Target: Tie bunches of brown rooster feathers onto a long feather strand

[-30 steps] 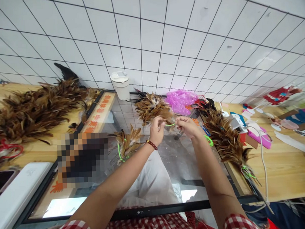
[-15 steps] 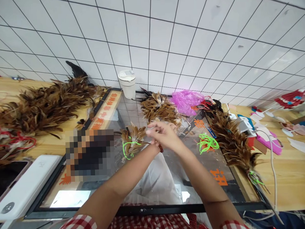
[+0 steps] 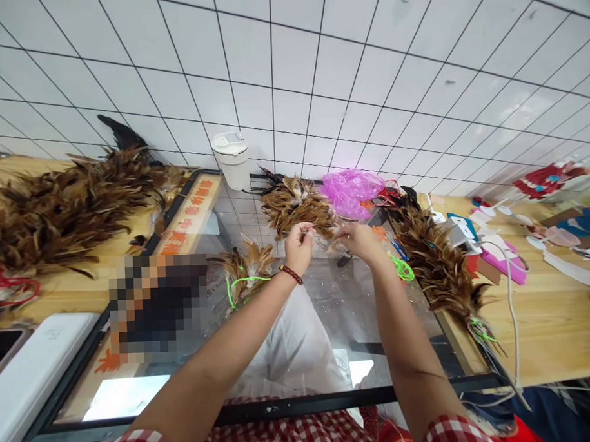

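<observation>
My left hand [image 3: 300,248], with a beaded bracelet at the wrist, is closed in a pinch just in front of a pile of brown feathers [image 3: 294,205]. What it pinches, if anything, is too small to make out. To its right, my right hand [image 3: 361,241] reaches down with fingertips together beside the pile's right edge. Its fingertips touch small pale bits there, and what they grip is unclear. A smaller feather bunch [image 3: 248,264] tied with bright green cord [image 3: 232,291] lies left of my left hand on the glass tabletop [image 3: 321,297].
A white lidded cup [image 3: 232,162] and a pink plastic bag [image 3: 352,190] stand along the tiled wall. Long feather bundles [image 3: 72,203] lie at left, another feather bundle [image 3: 436,258] at right. Green cord [image 3: 403,269] sits beside my right forearm. A white box [image 3: 44,378] is front left.
My hands were together over the glass and are now apart, the right one moved rightward to the edge of the feather pile. The whole view has shifted a little to the right.
</observation>
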Demonstrator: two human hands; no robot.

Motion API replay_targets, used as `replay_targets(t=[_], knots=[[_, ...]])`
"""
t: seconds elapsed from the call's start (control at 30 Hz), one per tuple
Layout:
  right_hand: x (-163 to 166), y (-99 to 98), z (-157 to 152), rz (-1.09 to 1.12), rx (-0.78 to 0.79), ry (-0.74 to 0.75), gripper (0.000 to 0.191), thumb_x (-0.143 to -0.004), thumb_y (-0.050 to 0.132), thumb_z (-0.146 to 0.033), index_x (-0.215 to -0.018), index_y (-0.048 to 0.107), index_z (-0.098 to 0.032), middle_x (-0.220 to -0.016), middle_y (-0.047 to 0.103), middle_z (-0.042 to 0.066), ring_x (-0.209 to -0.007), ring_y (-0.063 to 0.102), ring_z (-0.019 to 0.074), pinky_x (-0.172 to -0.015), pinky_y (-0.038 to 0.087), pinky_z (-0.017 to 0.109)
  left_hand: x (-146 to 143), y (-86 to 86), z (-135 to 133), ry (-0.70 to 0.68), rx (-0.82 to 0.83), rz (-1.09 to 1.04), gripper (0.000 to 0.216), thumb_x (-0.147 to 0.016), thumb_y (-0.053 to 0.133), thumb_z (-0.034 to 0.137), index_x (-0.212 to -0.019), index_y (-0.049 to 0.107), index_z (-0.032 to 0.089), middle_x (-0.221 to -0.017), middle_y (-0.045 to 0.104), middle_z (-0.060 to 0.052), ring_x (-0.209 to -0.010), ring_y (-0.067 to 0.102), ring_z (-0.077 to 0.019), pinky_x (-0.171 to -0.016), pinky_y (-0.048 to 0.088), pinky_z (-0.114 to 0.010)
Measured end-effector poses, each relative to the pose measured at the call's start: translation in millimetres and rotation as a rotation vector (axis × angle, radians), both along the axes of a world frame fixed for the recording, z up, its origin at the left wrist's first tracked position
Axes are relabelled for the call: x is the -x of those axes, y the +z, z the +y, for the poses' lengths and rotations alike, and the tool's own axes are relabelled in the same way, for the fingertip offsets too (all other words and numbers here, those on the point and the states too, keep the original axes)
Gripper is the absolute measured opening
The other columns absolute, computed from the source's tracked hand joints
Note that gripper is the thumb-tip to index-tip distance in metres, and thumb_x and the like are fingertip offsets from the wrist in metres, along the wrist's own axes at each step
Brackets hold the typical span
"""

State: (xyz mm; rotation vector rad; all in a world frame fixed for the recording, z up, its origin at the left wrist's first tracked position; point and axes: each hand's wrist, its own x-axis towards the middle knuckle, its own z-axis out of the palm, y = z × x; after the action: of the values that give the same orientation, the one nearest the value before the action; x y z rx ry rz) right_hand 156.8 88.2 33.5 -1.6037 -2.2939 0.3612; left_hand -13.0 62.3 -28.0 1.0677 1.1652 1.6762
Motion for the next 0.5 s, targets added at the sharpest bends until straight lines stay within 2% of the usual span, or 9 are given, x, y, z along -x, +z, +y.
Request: replay_targets(t=[0.1,0.2,0.3,0.4,0.5], knots=[[21,-14.1,-2,-0.029,0.003,0.075,0.014,-0.075,0.065,-0.028,-0.084,0.073,-0.021,-0.08,0.069,0.007,-0.074,0.06,0.0191,-0.066,0.039,0.028,2,0.8,2,0.011,0.016,-0.018,0.014,-0.079,0.057,0.024,-0.092,0.058,0.018,-0.08,0.065,-0.002,-0.051,0.05,-0.0059,-0.05,0.043,-0.019],[30,-21.5,-3,-0.002,-0.043,0.131,0.009,-0.075,0.063,-0.022,-0.077,0.07,-0.019,-0.082,0.066,0.009,-0.077,0.057,0.0187,-0.07,0.039,0.028,3,1.2,2,0.011,0.023,-0.013,0.014,-0.08,0.058,0.026,-0.091,0.059,0.017,-0.081,0.066,-0.002,-0.051,0.051,-0.006,-0.05,0.044,-0.02],[31,-22.5,0,0.209,0.012,0.136,0.011,-0.078,0.056,-0.021,-0.075,0.066,-0.018,-0.075,0.063,0.005,-0.068,0.052,0.0152,-0.066,0.038,0.027,4,1.6,3,0.02,0.033,-0.024,0.015,-0.079,0.059,0.026,-0.09,0.06,0.017,-0.08,0.066,-0.002,-0.051,0.051,-0.0064,-0.051,0.044,-0.021],[34,-22.0,2,0.5,0.116,0.088,0.018,-0.082,0.054,-0.034,-0.078,0.062,-0.018,-0.068,0.058,0.001,-0.059,0.047,0.0124,-0.059,0.035,0.025,5,1.8,3,-0.018,0.041,-0.019,0.018,-0.079,0.061,0.03,-0.09,0.063,0.017,-0.075,0.065,-0.001,-0.053,0.052,-0.0079,-0.054,0.046,-0.023],[42,-24.1,1,0.668,0.184,0.136,0.027,-0.081,0.056,-0.044,-0.075,0.06,-0.018,-0.067,0.057,0.0,-0.059,0.047,0.0119,-0.057,0.035,0.025,5,1.8,4,-0.078,0.008,-0.04,0.021,-0.077,0.065,0.034,-0.087,0.068,0.016,-0.076,0.066,-0.002,-0.056,0.053,-0.0086,-0.055,0.046,-0.024]])
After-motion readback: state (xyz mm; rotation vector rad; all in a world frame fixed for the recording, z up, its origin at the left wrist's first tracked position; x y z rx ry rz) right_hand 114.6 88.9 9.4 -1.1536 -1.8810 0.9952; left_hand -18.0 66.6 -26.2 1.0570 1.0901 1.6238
